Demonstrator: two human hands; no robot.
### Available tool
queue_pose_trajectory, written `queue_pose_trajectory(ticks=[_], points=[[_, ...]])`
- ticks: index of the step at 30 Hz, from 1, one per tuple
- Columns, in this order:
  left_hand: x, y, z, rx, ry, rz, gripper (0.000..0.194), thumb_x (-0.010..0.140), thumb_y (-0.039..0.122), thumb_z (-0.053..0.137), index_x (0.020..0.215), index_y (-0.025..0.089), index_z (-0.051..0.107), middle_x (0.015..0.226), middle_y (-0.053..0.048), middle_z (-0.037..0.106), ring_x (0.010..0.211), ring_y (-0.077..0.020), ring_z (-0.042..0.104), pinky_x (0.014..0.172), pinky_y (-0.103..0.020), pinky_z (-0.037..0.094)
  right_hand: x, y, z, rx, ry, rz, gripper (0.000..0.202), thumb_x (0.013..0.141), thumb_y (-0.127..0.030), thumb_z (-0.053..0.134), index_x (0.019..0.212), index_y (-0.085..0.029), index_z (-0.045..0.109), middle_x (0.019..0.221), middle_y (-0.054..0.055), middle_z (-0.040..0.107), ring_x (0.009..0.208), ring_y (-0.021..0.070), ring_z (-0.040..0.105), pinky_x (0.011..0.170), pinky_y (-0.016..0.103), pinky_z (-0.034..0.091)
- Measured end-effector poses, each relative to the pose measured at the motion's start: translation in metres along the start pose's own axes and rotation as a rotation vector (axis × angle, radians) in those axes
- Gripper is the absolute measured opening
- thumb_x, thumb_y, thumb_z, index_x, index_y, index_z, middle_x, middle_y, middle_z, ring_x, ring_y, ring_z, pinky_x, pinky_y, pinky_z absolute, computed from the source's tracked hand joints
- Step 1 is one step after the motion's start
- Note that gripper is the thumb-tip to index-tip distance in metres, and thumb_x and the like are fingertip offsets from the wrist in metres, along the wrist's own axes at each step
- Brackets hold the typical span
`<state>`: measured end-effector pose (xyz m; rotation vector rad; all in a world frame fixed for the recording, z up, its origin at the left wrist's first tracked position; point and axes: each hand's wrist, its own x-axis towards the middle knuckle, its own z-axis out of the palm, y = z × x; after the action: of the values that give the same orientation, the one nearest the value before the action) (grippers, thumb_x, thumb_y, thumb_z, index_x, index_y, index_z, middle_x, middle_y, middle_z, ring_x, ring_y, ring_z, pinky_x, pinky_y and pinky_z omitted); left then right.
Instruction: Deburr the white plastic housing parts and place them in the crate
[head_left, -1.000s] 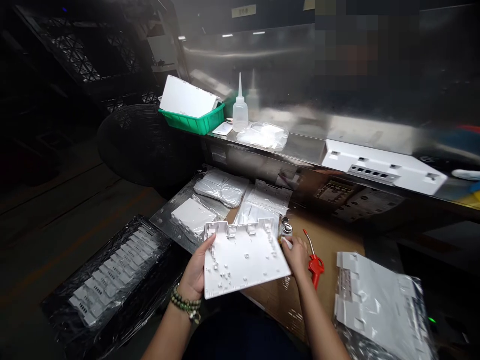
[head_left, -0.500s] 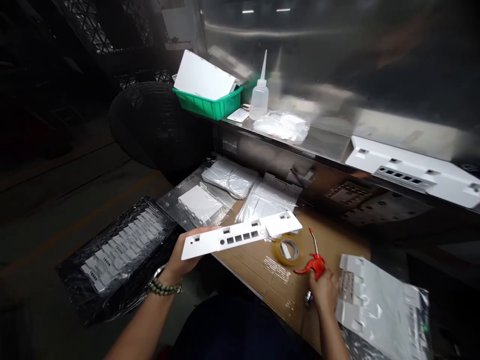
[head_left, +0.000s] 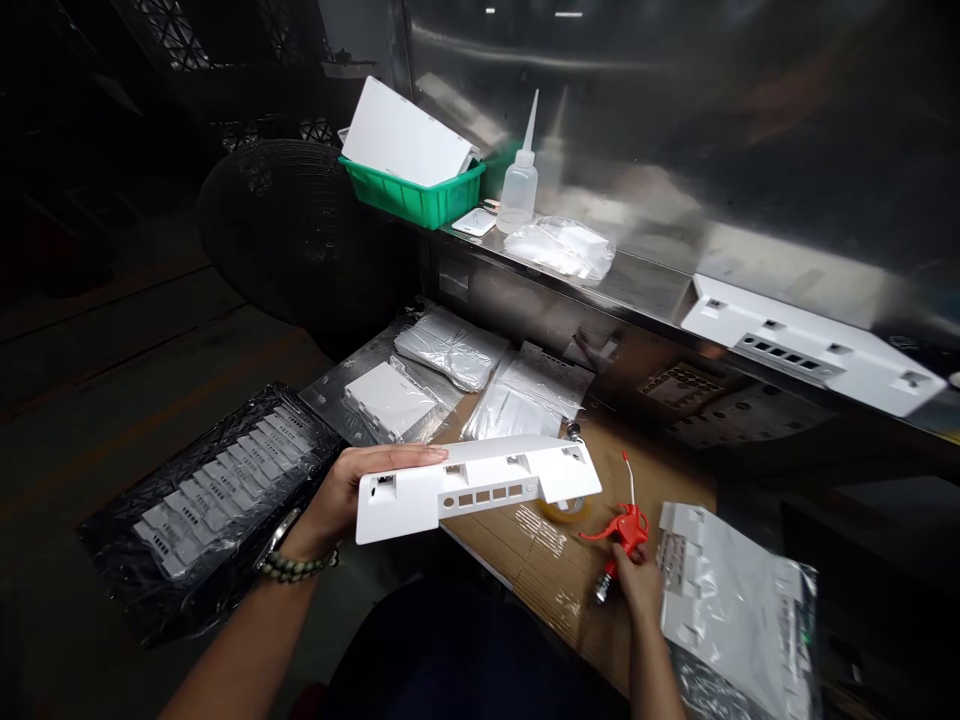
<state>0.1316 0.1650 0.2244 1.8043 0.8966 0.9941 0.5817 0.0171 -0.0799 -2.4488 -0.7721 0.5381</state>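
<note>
My left hand [head_left: 337,505] is closed on the left end of a white plastic housing [head_left: 487,492], its fingers along the top edge. A row of square port holes and one round hole faces me, and the housing hangs above the cardboard. My right hand [head_left: 639,585] is closed at the handle of a red air blow gun [head_left: 628,525], low over the cardboard. The gun's thin nozzle points away from me, its metal fitting towards me. A roll of yellowish tape [head_left: 568,510] is partly hidden behind the housing.
Bagged white housings lie on the cardboard [head_left: 540,575] at right [head_left: 731,590] and at the back [head_left: 394,400]. A black-lined tray [head_left: 112,560] of white parts is left. The metal shelf [head_left: 645,290] bears a green bin [head_left: 412,200], squeeze bottle [head_left: 517,190] and another housing [head_left: 810,345].
My left hand has tipped the housing, so more of its top and port side shows. My right fingers sit lower on the blow gun, leaving more of its red body visible.
</note>
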Motion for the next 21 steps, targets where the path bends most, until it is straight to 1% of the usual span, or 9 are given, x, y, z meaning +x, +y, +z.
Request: queue_pose_trajectory(ticks=[2,5,8,12,14,17,19,21], points=[[-0.001,-0.001,-0.001,0.002,-0.007,0.037,0.033,0.080,0.016,0.080,0.110,0.029,0.082,0.115,-0.006,0.079,0.112,-0.0323,0.074,0.106,-0.043,0.056,-0.003,0.001,-0.004,0.046,-0.023,0.029,0.038,0.070,-0.057,0.050,0.076,-0.022,0.062,0.065,0.007,0.069,0.067,0.0304,0.069,0.063,0.040,0.055],[-0.003,-0.003,-0.001,-0.019,0.000,0.018,0.033,0.080,0.017,0.080,0.110,0.029,0.082,0.115,-0.006,0.079,0.112,-0.0326,0.074,0.106,-0.043,0.056,-0.005,0.000,-0.007,0.085,-0.035,0.066,0.035,0.073,-0.055,0.045,0.072,-0.023,0.058,0.065,0.007,0.067,0.069,0.0286,0.067,0.063,0.037,0.055],[-0.005,-0.004,-0.001,-0.028,0.017,-0.026,0.033,0.076,0.018,0.083,0.107,0.029,0.083,0.113,-0.007,0.079,0.111,-0.0334,0.075,0.106,-0.044,0.056,-0.002,-0.004,-0.006,0.066,-0.041,0.102,0.036,0.074,-0.055,0.048,0.077,-0.021,0.061,0.068,0.009,0.069,0.071,0.0307,0.068,0.065,0.040,0.054],[-0.007,-0.004,0.000,-0.021,0.048,-0.019,0.036,0.072,0.019,0.086,0.106,0.030,0.084,0.113,-0.006,0.079,0.110,-0.0335,0.075,0.106,-0.044,0.056,0.002,-0.011,0.000,-0.004,-0.048,0.093,0.044,0.075,-0.055,0.053,0.091,-0.017,0.069,0.075,0.013,0.072,0.077,0.0359,0.070,0.070,0.045,0.054],[-0.009,-0.003,0.001,-0.018,0.061,-0.023,0.038,0.070,0.019,0.088,0.106,0.030,0.084,0.112,-0.006,0.079,0.109,-0.0338,0.075,0.108,-0.045,0.055,-0.001,-0.016,0.003,-0.039,-0.040,0.062,0.046,0.076,-0.052,0.054,0.097,-0.015,0.070,0.082,0.015,0.073,0.083,0.0369,0.070,0.073,0.045,0.055],[-0.012,-0.002,0.001,0.005,0.062,-0.032,0.034,0.075,0.019,0.084,0.107,0.030,0.083,0.114,-0.006,0.079,0.110,-0.0331,0.075,0.109,-0.047,0.054,-0.009,-0.026,0.003,-0.101,0.010,-0.002,0.051,0.080,-0.047,0.054,0.112,-0.010,0.069,0.099,0.021,0.073,0.099,0.0385,0.069,0.082,0.046,0.054],[-0.015,-0.003,0.001,0.034,0.062,-0.022,0.034,0.076,0.019,0.083,0.108,0.032,0.083,0.115,-0.005,0.079,0.111,-0.0329,0.074,0.109,-0.048,0.053,-0.014,-0.038,0.002,-0.147,0.055,-0.069,0.057,0.084,-0.043,0.049,0.123,-0.006,0.066,0.116,0.027,0.069,0.113,0.0404,0.063,0.093,0.048,0.050],[-0.017,-0.005,0.001,0.071,0.060,0.001,0.037,0.077,0.020,0.083,0.111,0.033,0.082,0.117,-0.003,0.078,0.112,-0.0328,0.074,0.111,-0.049,0.051,-0.017,-0.055,0.003,-0.184,0.063,-0.179,0.057,0.090,-0.041,0.044,0.129,-0.004,0.064,0.130,0.028,0.063,0.124,0.0399,0.056,0.103,0.049,0.044]])
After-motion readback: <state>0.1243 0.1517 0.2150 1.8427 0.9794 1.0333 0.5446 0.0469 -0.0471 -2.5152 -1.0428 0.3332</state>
